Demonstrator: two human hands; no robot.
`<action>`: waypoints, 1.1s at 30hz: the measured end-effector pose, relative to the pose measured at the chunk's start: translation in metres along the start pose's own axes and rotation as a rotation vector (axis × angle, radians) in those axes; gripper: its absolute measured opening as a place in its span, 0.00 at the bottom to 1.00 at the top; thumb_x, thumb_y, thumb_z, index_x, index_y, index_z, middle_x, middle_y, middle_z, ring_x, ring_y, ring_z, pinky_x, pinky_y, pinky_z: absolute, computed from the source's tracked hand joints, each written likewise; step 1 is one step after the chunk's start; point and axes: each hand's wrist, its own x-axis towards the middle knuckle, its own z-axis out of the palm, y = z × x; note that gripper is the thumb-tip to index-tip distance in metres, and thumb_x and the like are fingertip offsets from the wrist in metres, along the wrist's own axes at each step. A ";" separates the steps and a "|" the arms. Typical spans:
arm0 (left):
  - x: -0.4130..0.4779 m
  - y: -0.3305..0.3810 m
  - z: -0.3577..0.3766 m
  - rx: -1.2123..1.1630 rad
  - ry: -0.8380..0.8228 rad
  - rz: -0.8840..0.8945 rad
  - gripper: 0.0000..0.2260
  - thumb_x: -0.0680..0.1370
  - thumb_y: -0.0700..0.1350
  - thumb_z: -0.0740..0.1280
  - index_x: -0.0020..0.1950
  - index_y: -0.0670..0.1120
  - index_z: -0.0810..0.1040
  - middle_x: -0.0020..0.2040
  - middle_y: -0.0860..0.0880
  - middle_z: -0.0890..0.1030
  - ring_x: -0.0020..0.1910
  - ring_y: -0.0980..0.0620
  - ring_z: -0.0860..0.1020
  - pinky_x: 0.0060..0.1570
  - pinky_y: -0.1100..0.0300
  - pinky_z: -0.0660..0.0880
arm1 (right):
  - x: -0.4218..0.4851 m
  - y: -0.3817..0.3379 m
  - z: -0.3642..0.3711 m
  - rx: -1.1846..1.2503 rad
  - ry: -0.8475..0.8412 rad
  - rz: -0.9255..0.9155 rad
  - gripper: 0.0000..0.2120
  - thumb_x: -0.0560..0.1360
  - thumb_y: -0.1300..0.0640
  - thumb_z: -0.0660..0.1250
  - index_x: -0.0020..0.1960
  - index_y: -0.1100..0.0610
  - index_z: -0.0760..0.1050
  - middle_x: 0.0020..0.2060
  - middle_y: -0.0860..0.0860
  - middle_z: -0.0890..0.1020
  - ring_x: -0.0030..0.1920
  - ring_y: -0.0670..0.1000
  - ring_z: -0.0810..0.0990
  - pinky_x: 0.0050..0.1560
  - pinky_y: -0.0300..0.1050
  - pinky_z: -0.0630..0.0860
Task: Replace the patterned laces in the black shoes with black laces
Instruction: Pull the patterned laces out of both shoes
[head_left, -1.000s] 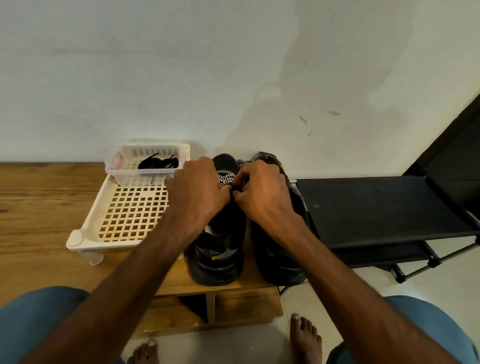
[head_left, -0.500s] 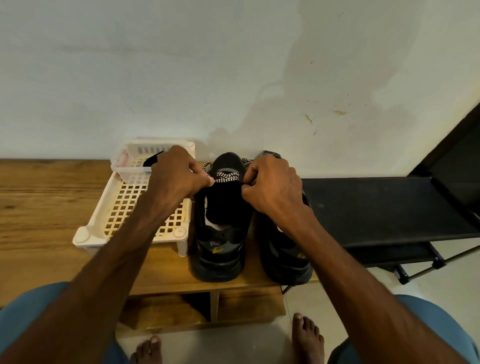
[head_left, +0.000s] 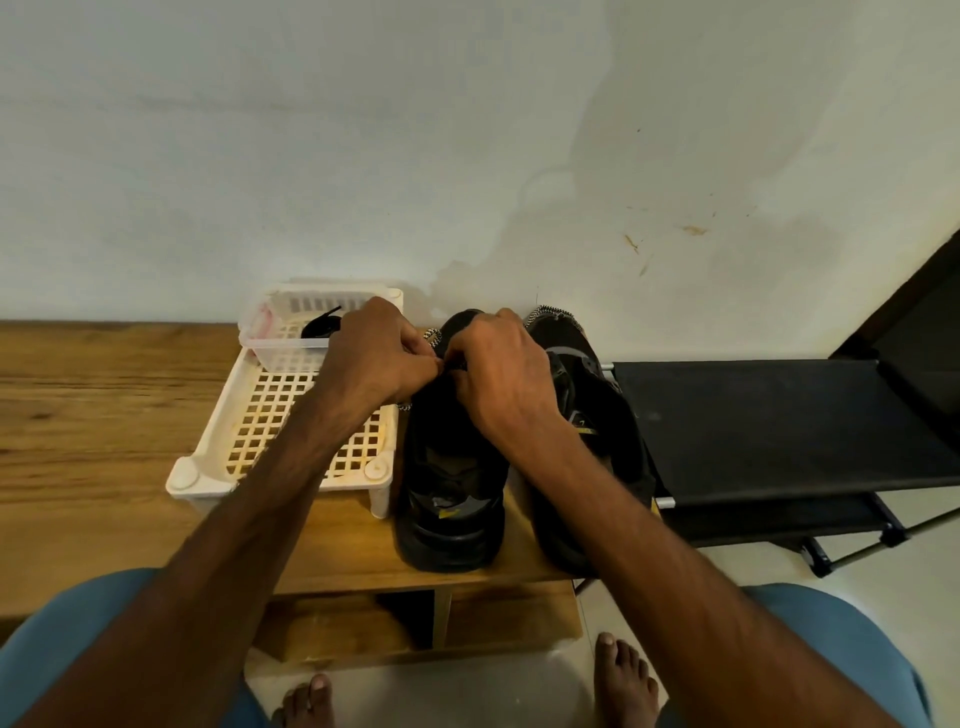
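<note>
Both hands pinched the patterned lace (head_left: 432, 336) over the tongue of the left black shoe (head_left: 452, 488) at the right end of the wooden bench (head_left: 104, 415)

Left hand (head_left: 376, 353) and right hand (head_left: 501, 374) met knuckle to knuckle above the shoe's throat, fingers curled tight together and clamped on the lace, fingertips mostly hidden. The left black shoe stood upright with its heel at the bench's near edge and its toe toward the wall (head_left: 363, 130). The right black shoe (head_left: 597, 415) stood just beside it at the bench's right edge, its own patterned lace showing at the far end. A white tray (head_left: 208, 467) sat touching the left shoe's side. A small basket (head_left: 270, 358) at the tray's far end held the black laces (head_left: 319, 327), untouched. A black rack (head_left: 779, 426) stood past the bench's right edge
</note>
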 end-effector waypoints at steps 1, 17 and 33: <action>0.000 0.000 0.000 -0.002 0.010 -0.003 0.02 0.73 0.42 0.76 0.45 0.47 0.88 0.33 0.55 0.80 0.33 0.59 0.78 0.34 0.66 0.72 | 0.001 0.001 0.001 0.013 0.007 -0.003 0.07 0.76 0.61 0.73 0.54 0.56 0.85 0.51 0.54 0.82 0.63 0.55 0.74 0.53 0.53 0.80; 0.004 -0.001 0.008 0.076 0.083 -0.026 0.04 0.72 0.41 0.75 0.40 0.48 0.88 0.38 0.49 0.86 0.36 0.51 0.83 0.30 0.64 0.71 | -0.005 0.039 -0.020 0.375 0.144 0.199 0.14 0.73 0.57 0.74 0.58 0.55 0.83 0.52 0.48 0.84 0.53 0.47 0.80 0.56 0.38 0.76; 0.004 -0.003 0.004 0.056 0.072 -0.028 0.03 0.72 0.41 0.76 0.37 0.46 0.87 0.36 0.49 0.85 0.35 0.51 0.83 0.30 0.65 0.72 | 0.006 0.036 -0.021 0.290 0.209 0.160 0.01 0.71 0.55 0.77 0.41 0.53 0.87 0.55 0.47 0.85 0.56 0.46 0.81 0.54 0.43 0.80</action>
